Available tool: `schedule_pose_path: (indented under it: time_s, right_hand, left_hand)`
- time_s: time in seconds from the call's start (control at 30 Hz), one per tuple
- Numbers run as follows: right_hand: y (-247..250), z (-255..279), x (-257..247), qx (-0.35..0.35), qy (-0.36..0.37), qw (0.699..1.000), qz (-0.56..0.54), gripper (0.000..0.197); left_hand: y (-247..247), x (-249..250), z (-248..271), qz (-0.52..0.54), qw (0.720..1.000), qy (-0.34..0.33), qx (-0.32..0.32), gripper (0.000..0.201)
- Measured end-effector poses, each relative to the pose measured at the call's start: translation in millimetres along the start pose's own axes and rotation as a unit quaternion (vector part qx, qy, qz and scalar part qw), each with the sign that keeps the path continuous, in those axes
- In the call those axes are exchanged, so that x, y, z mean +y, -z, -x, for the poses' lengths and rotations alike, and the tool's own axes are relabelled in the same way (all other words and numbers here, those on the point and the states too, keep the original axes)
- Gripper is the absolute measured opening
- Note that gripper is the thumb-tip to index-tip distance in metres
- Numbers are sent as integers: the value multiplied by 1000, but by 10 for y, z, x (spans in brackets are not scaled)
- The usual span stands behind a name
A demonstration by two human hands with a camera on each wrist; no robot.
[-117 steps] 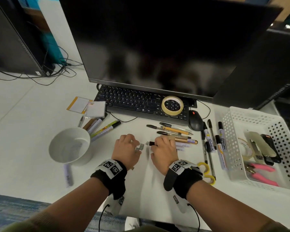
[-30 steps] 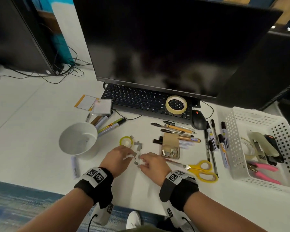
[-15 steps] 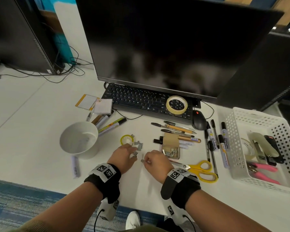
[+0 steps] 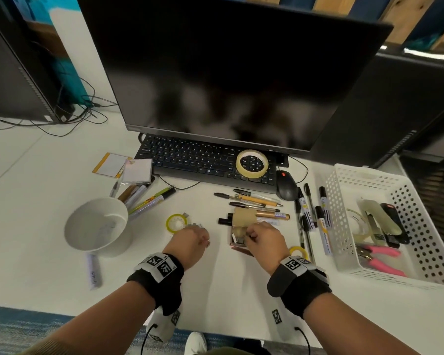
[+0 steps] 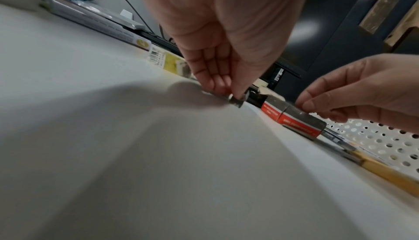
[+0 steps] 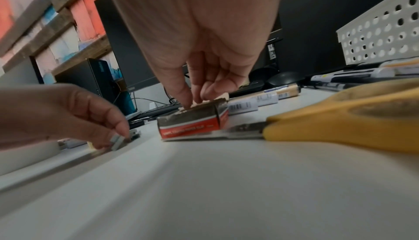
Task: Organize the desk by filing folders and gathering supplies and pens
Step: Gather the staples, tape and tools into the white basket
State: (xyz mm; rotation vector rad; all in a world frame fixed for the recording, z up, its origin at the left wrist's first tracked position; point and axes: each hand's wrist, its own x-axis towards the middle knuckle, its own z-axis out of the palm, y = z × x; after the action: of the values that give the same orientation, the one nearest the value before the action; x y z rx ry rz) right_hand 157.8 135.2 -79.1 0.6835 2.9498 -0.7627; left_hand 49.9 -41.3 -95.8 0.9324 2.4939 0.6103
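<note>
Two hands worked low over the white surface (image 4: 49,175), gathering loose staple strips into a small red-and-grey staple box (image 6: 192,123). The left hand (image 4: 190,242) had its fingertips curled round one short metal strip (image 6: 118,140), pinching it just off the surface, left of the box and apart from it. The right hand (image 4: 265,242) had thumb and fingers dipped into the open top of the box, seemingly pinching a strip or the flap; which one could not be made out.

More strips (image 4: 196,224) lay beside a small yellow tape roll (image 4: 176,222), just beyond the left hand. Yellow-handled scissors (image 6: 340,122) lay just beside the box, their blade apparently running under its edge.

To do this step well, the right hand should probably steady the box and hold the flap open while the left brings its strip over flat and lengthwise, so it slides in without snapping. A light pinch would suit, since such strips likely break apart easily. Afterwards the closed box probably belongs in the white perforated basket (image 4: 344,213) at right.
</note>
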Motion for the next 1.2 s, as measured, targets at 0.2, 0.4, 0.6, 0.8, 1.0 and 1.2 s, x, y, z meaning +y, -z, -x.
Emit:
schedule_pose_path:
  time_s: [0.2, 0.4, 0.6, 0.8, 1.0, 1.2]
  right_hand:
    - [20, 38, 47, -3, 2, 1000, -7, 21]
    - [28, 42, 66, -13, 4, 1000, 3, 22]
    - [55, 41, 28, -22, 15, 1000, 1, 24]
    - [26, 12, -167, -16, 55, 998, -40, 20]
    - [-114, -27, -475, -79, 90, 992, -37, 29]
    - [-349, -76, -696, -157, 78, 983, 44, 32]
  left_hand:
    - [-28, 246, -155, 17, 999, -25, 25, 22]
    - [-87, 498, -268, 71, 995, -41, 57, 18]
    - [-119, 523, -313, 66, 996, -45, 37, 21]
    - [7, 284, -234, 65, 994, -18, 88, 21]
    - [94, -33, -88, 47, 992, 50, 107, 24]
    - [125, -148, -21, 9, 994, 78, 78, 28]
